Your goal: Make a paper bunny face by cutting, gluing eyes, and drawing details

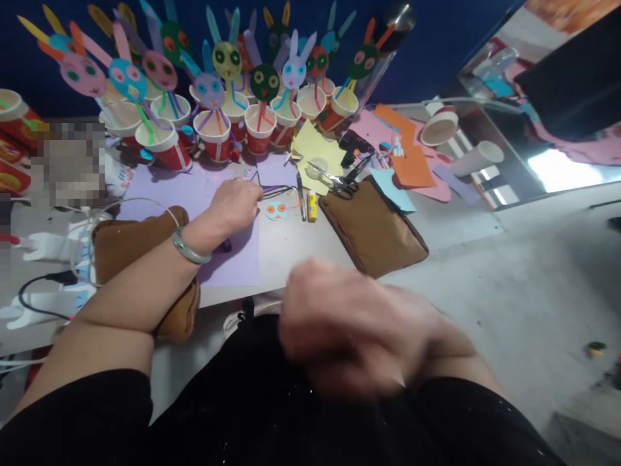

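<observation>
My left hand (236, 206), with a bangle at the wrist, rests over purple paper (233, 265) on the table, its fingers bent down beside a black cord or thin tool. What its fingertips hold, if anything, is hidden. Just right of it lies a light blue paper face (276, 211) with orange eyes. A black pen (301, 197) and a yellow glue stick (312, 206) are beside that face. My right hand (344, 327) is raised in front of my body, nearer the camera than the table edge, and is smeared by motion.
Several red paper cups (212, 137) with paper rabbit heads on straws line the back. Black scissors (339, 184) lie on yellow paper (317, 145) above a brown pouch (376, 230). Another brown pouch (130, 243) is under my left forearm. Orange paper (412, 165) and a power strip (53, 304) flank the work area.
</observation>
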Demonstrator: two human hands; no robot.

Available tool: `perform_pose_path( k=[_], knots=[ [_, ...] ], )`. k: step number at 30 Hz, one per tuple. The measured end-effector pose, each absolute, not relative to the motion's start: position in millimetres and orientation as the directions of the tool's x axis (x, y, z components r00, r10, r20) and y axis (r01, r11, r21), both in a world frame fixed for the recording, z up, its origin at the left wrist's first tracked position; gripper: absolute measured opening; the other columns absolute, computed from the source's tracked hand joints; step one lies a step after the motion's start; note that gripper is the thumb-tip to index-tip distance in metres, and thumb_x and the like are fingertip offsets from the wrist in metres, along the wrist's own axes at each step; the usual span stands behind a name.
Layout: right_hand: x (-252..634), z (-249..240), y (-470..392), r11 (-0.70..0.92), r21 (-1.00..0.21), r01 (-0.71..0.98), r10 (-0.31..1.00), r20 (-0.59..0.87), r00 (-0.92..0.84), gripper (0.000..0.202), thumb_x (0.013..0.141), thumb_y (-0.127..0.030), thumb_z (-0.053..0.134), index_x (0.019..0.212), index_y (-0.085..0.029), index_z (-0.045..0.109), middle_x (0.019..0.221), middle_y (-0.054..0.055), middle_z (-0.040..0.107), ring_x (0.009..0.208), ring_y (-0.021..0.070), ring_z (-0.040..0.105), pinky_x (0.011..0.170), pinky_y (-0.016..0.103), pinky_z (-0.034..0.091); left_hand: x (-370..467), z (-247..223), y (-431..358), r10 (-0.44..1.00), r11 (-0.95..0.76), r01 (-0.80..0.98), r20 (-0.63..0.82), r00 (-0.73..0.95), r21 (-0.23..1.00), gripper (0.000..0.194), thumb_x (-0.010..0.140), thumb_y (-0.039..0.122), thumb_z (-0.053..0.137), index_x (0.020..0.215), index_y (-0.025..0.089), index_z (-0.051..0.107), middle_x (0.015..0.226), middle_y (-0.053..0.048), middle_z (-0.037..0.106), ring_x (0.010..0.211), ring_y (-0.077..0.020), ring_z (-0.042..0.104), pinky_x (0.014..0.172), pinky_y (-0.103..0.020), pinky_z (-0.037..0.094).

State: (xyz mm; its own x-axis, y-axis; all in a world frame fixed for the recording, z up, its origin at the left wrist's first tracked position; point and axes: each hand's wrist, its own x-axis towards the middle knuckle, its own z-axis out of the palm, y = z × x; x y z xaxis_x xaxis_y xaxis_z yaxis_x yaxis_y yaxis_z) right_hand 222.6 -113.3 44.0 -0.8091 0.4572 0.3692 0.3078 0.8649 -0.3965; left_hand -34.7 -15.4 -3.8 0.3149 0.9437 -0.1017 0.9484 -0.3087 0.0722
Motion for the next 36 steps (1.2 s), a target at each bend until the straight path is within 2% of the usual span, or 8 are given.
perform_pose_path(
  k=[3, 5, 8, 13, 23, 27, 31, 36],
  knots=[
    [206, 22, -55, 0.805, -0.273, 0.526, 0.585, 0.228, -0.778, 0.025, 0.103, -0.035, 0.054, 0.106, -0.021, 0.075, 0.098, 0.009, 0.077, 0.097, 0.0251, 0.068, 0.094, 0.044, 0.047, -34, -5, -16, 0.951, -0.283, 0.958, -0.116, 0.288, 0.057, 0.041, 0.090, 0.007, 0.049, 0.116, 0.011, 0.081, 0.121, -0.018, 0.081, 0.119, -0.0337, 0.074, 0.099, -0.044, 0.057],
    [197, 7, -23, 0.592, -0.183, 0.785, 0.804, 0.064, -0.592, 0.028, 0.101, -0.030, 0.053, 0.114, -0.016, 0.073, 0.108, 0.015, 0.076, 0.100, 0.0284, 0.067, 0.088, 0.042, 0.045, -34, -6, -18, 0.956, -0.263, 0.963, -0.121, 0.268, 0.056, 0.041, 0.091, 0.008, 0.048, 0.117, 0.011, 0.080, 0.122, -0.018, 0.080, 0.119, -0.0332, 0.074, 0.097, -0.043, 0.058],
    [186, -11, 2, 0.385, -0.040, 0.922, 0.916, -0.107, -0.388, 0.035, 0.101, -0.030, 0.051, 0.128, -0.015, 0.068, 0.127, 0.019, 0.071, 0.105, 0.0315, 0.068, 0.076, 0.037, 0.041, -33, -5, -20, 0.964, -0.229, 0.971, -0.122, 0.236, 0.069, 0.042, 0.095, 0.010, 0.045, 0.119, 0.012, 0.079, 0.123, -0.018, 0.080, 0.118, -0.0336, 0.075, 0.094, -0.043, 0.058],
    [175, -26, 3, 0.296, 0.072, 0.952, 0.946, -0.158, -0.282, 0.043, 0.107, -0.031, 0.039, 0.141, -0.013, 0.057, 0.138, 0.024, 0.061, 0.102, 0.0321, 0.069, 0.069, 0.035, 0.038, -32, 0, -22, 0.969, -0.193, 0.978, -0.140, 0.203, 0.083, 0.041, 0.098, 0.012, 0.044, 0.120, 0.013, 0.077, 0.123, -0.017, 0.079, 0.116, -0.0319, 0.075, 0.092, -0.040, 0.057],
    [167, -37, 27, 0.300, 0.026, 0.953, 0.946, -0.132, -0.295, 0.044, 0.102, -0.017, 0.036, 0.142, -0.012, 0.054, 0.128, 0.028, 0.067, 0.100, 0.0358, 0.072, 0.077, 0.042, 0.049, -1, 14, -64, 0.866, -0.435, 0.898, -0.245, 0.436, 0.061, 0.040, 0.099, 0.006, 0.039, 0.113, 0.008, 0.076, 0.107, -0.020, 0.078, 0.101, -0.0331, 0.079, 0.075, -0.039, 0.060],
    [175, -45, 27, 0.314, -0.072, 0.947, 0.947, -0.055, -0.318, 0.043, 0.100, -0.023, 0.043, 0.140, -0.012, 0.056, 0.129, 0.027, 0.067, 0.094, 0.0335, 0.070, 0.076, 0.042, 0.050, 11, 8, -82, 0.808, -0.497, 0.866, -0.330, 0.488, 0.062, 0.046, 0.100, 0.005, 0.037, 0.135, 0.000, 0.067, 0.135, -0.029, 0.069, 0.095, -0.0302, 0.081, 0.070, -0.038, 0.061],
    [187, -53, 18, 0.358, -0.119, 0.926, 0.934, 0.049, -0.355, 0.044, 0.100, -0.021, 0.041, 0.140, -0.017, 0.059, 0.130, 0.020, 0.066, 0.092, 0.0285, 0.067, 0.070, 0.036, 0.044, 12, -3, -81, 0.843, -0.463, 0.886, -0.306, 0.442, 0.005, 0.061, 0.107, 0.025, 0.046, 0.159, -0.007, 0.044, 0.160, -0.043, 0.044, 0.096, -0.0315, 0.081, 0.074, -0.038, 0.063],
    [191, -57, 21, 0.402, 0.032, 0.915, 0.915, -0.004, -0.402, 0.043, 0.106, -0.024, 0.033, 0.127, -0.014, 0.069, 0.124, 0.019, 0.068, 0.089, 0.0274, 0.067, 0.064, 0.034, 0.032, 9, -6, -77, 0.841, -0.446, 0.895, -0.339, 0.423, 0.011, 0.081, 0.106, 0.048, 0.056, 0.161, -0.010, 0.041, 0.161, -0.047, 0.039, 0.094, -0.0345, 0.081, 0.073, -0.038, 0.063]
  ],
)
